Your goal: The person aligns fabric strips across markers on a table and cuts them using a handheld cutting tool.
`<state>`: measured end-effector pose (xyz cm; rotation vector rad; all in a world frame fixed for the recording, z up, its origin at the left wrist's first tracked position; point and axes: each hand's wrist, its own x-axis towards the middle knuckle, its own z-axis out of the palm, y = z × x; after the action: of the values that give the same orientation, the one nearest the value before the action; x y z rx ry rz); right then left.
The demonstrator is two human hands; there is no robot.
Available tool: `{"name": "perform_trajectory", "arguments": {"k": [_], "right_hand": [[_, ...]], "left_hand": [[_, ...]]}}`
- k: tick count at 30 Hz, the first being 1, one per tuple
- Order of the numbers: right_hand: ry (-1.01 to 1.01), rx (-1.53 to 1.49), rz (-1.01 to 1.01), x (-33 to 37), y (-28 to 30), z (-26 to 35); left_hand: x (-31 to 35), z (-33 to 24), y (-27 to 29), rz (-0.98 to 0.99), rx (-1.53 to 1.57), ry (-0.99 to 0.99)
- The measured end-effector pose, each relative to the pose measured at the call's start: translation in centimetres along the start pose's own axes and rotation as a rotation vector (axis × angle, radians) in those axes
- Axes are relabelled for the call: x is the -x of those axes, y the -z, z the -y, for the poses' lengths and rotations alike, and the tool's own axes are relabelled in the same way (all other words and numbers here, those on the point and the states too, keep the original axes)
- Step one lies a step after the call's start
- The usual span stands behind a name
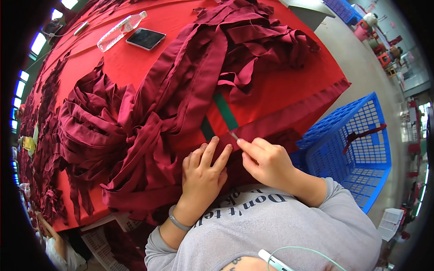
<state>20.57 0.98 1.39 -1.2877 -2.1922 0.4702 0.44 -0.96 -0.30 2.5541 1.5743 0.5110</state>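
Maroon cloth runs under the work: a long flat strip [282,113] lies along the near edge of the table, and the person's right hand [270,163] pinches a slim, pointed tool [233,135] between thumb and forefinger just over it. That grip is narrow and closed on the tool, whose exact kind is too small to tell; the fine pinch likely serves control of its tip. The left hand [200,172], just to the left, is palm down with fingers spread and holds nothing; its fingertips reach the strip's near side, probably to keep the cloth flat, though how firmly they press cannot be told. The strip thus lies at the far side of both hands, stretching from the tool tip away to the table's right corner. Just beyond the fingers, a green band [225,111] and a darker band [207,129] lie side by side on the red table cover [115,67], perhaps as guide marks. Left of the hands sits a gathered maroon bundle [90,124]; farther off, loose maroon strips [266,43] pile up near a smartphone [145,39] and a clear plastic bottle [121,31], apparently set aside from the working edge. To the right stands a blue mesh basket [337,116].
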Motion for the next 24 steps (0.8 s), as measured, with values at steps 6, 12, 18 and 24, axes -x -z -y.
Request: {"name": "perform_trajectory", "arguments": {"k": [6, 12, 18, 24], "right_hand": [[0.05, 0.029, 0.067, -0.3, -0.5, 0.0], [0.024, -0.031, 0.011, -0.2, 0.3, 0.0], [0.047, 0.019, 0.079, -0.4, -0.1, 0.2], [0.002, -0.044, -0.029, -0.5, 0.4, 0.0]], "left_hand": [[0.0, -0.1, -0.1, -0.008, -0.011, 0.003], [-0.1, 0.0, 0.0, -0.009, 0.006, -0.004], [-0.1, 0.0, 0.0, 0.008, 0.001, 0.003], [-0.1, 0.0, 0.2, 0.011, 0.009, -0.004]]}}
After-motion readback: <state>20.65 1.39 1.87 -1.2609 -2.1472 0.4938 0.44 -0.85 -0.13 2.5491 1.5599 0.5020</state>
